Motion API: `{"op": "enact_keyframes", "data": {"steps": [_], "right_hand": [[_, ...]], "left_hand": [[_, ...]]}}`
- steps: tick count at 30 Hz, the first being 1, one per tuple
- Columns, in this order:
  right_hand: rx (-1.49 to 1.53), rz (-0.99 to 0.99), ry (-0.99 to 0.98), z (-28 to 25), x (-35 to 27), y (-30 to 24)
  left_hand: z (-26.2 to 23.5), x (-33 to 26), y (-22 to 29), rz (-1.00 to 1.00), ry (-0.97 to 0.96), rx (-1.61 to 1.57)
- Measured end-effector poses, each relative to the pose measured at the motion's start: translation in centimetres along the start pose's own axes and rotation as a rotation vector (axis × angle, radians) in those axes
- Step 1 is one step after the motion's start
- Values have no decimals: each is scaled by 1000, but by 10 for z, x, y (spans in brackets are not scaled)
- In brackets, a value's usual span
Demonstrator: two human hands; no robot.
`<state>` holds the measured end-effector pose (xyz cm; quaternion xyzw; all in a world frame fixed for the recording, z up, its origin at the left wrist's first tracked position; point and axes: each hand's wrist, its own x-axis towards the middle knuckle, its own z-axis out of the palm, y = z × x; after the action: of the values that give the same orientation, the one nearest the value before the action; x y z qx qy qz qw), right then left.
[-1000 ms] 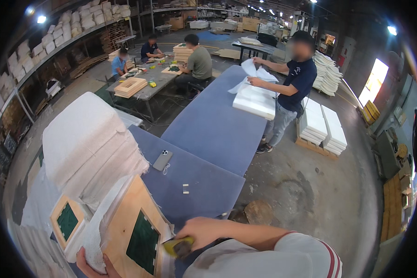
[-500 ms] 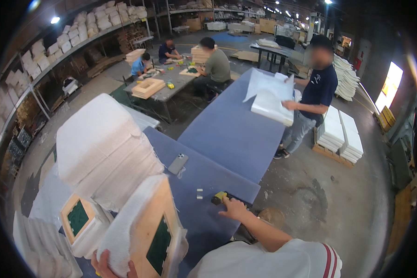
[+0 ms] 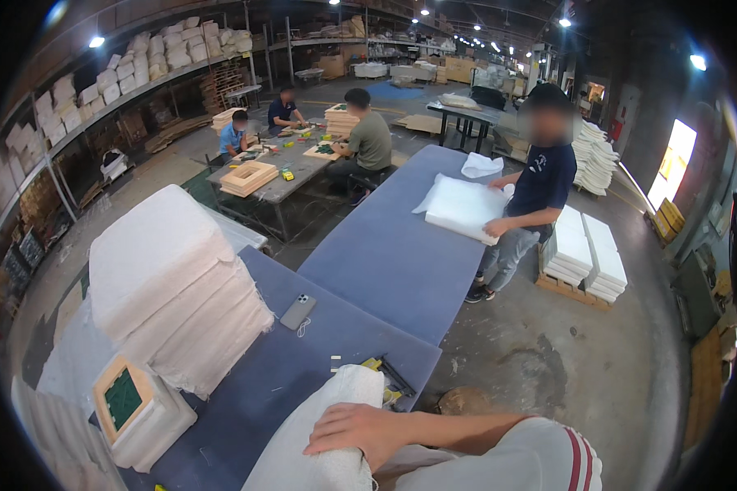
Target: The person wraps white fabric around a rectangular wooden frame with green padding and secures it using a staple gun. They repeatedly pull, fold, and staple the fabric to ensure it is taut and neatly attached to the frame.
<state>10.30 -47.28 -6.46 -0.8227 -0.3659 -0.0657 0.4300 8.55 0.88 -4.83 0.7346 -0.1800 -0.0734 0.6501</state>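
Observation:
My right hand (image 3: pixel 357 429) lies on top of a white foam-wrapped package (image 3: pixel 315 446) at the near edge of the blue-covered table (image 3: pixel 262 385), fingers pressed over its upper side. My left hand is out of sight. A small yellow and black tool (image 3: pixel 375 365) lies on the table just beyond the package. To the left stands a wooden frame with a green panel (image 3: pixel 125 399), half wrapped in white foam.
A tall stack of white wrapped pieces (image 3: pixel 172 278) fills the table's left side, with a phone (image 3: pixel 298 312) beside it. A person in a dark shirt (image 3: pixel 540 184) handles white sheets at the far table end. Three people sit at a grey table (image 3: pixel 278 176). White stacks on a pallet (image 3: pixel 585 254) stand right.
My right hand set the yellow tool down on the table and came back onto the wrapped package, which now lies white side up. My left hand has dropped out of view.

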Motion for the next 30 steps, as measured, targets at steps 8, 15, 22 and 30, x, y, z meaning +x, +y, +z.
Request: {"op": "enact_keyframes", "data": {"steps": [8,15,22,30], "right_hand": [[6,-98,189,6,-21,23],[-12,-45,364,-1,34,34],[795,571,1094,70,13,123],[168,588,872,119,28,47]], "left_hand": [[36,13,-14,-64,260,-55],[22,-32,-102,66,531,-481],[-7,2,-23,293,712,-335],[54,40,-16,237,792,606]]}}
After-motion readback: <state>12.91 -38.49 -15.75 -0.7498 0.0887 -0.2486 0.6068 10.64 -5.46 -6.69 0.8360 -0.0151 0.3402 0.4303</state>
